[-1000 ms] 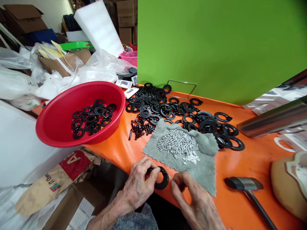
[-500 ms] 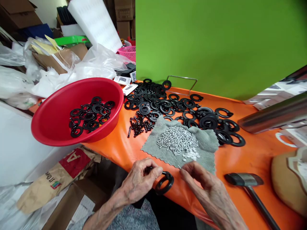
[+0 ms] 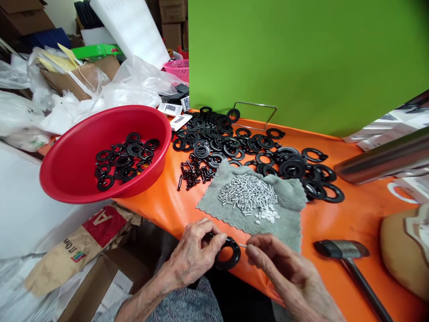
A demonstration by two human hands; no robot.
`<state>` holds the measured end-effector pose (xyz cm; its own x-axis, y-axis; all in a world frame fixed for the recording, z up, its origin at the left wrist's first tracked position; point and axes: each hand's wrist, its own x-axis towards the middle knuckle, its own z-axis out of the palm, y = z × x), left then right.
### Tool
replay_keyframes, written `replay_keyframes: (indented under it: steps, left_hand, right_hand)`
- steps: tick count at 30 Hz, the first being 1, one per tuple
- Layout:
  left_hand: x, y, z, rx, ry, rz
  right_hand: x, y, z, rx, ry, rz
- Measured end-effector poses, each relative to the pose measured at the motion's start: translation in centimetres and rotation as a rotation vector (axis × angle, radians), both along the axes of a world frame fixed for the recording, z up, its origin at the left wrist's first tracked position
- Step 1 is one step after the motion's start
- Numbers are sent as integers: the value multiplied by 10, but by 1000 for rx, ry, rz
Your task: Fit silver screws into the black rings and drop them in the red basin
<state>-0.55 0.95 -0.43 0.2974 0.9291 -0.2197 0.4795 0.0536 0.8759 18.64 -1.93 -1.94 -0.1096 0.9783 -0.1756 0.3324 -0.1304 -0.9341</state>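
Observation:
My left hand (image 3: 196,252) is closed on a black ring (image 3: 234,258), gripping it by a dark stem-like piece partly hidden under the fingers. The ring hangs to the right of the thumb, over the table's front edge. Between thumb and forefinger, my right hand (image 3: 276,261) pinches a thin silver pin (image 3: 242,245). Its tip points left, close to the ring's upper right side; whether they touch I cannot tell. Behind the hands, a grey-green cloth (image 3: 214,205) carries a heap of similar silver pins (image 3: 248,193) and a few small white pieces (image 3: 268,214).
A red basin (image 3: 67,179) with black rings inside stands at the left. Many black rings (image 3: 231,143) and short black stems (image 3: 192,174) lie behind the cloth. A mallet (image 3: 342,249) rests at right, near a metal cylinder (image 3: 385,154). A green panel (image 3: 301,58) closes off the back.
My right hand has moved left, bringing the pin close to the ring. The ring in my left hand has turned slightly and now shows more of its face.

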Motion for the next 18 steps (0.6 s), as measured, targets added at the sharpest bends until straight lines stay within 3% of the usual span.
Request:
replay_keyframes:
  steps: [9, 18]
  left_hand:
    - [4, -7, 3, 156, 100, 4]
    - [2, -12, -6, 199, 47, 0]
  right_hand:
    - [-20, -11, -3, 348, -278, -44]
    - [-30, -18, -15, 413, -334, 4]
